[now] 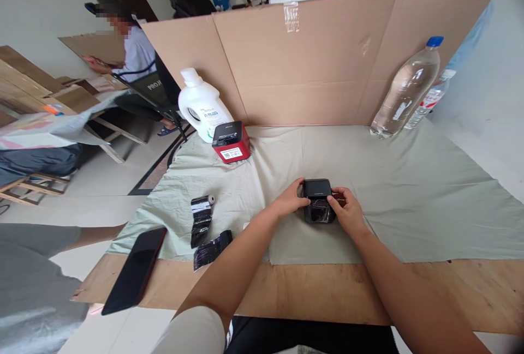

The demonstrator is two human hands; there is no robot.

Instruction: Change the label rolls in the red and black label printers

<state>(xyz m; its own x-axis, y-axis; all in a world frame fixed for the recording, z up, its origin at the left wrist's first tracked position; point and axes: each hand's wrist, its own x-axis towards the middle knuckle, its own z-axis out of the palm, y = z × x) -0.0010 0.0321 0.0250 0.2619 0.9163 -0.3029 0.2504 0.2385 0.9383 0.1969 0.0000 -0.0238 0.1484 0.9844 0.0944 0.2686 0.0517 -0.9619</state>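
Observation:
A small black boxy device (317,187) rests on the cloth in front of me, with a flat dark panel on top and glossy black film across its near side. My left hand (291,199) grips its left side, thumb at the near edge. From the other side, my right hand (349,213) holds it, with the thumb pressing near the front right corner. To the left lie a partly unrolled roll of shiny black film (202,212) and a second strip of black film (213,249). My left forearm passes close to that strip.
A red and black box-shaped device (231,142) stands beside a white jug (203,103). A cardboard screen (307,65) closes off the back. Large (409,92) and small bottles (434,97) stand at right. A phone (135,269) overhangs the left table edge. Other people are nearby.

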